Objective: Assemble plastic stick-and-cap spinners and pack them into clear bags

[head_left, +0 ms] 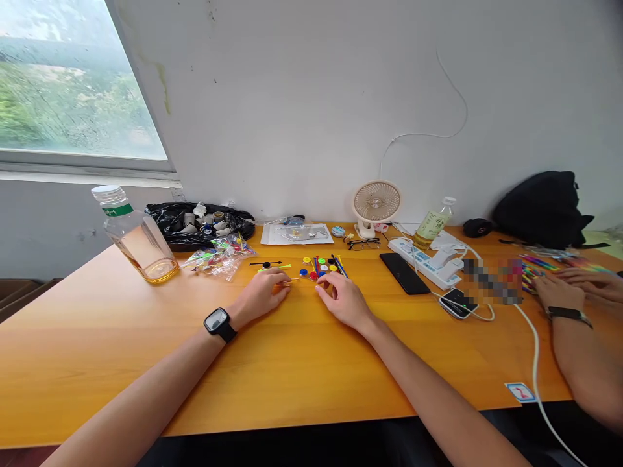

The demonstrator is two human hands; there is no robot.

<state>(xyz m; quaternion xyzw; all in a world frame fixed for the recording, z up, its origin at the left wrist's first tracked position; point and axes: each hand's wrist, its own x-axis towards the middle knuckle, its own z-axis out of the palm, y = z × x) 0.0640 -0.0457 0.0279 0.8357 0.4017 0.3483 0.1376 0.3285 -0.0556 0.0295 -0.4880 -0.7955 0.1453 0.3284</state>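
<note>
My left hand (263,295), with a black watch on its wrist, rests low over the table with its fingers curled. A thin white stick (294,279) pokes out at its fingertips. Just right of it, my right hand (343,298) has thumb and fingers drawn together; whatever they pinch is too small to make out. Beyond the hands lie several small coloured discs (305,261) and a bunch of coloured plastic sticks (339,264). A black stick with a disc on it (266,264) lies behind my left hand, beside a yellow-green stick (282,266).
On the left stand a large bottle (141,240), a clear bag of coloured pieces (221,254) and a black plastic bag (199,224). A fan (376,202), glasses (364,244), phone (403,272) and power strip (428,259) sit behind and right. Another person's hands (559,292) handle coloured sticks.
</note>
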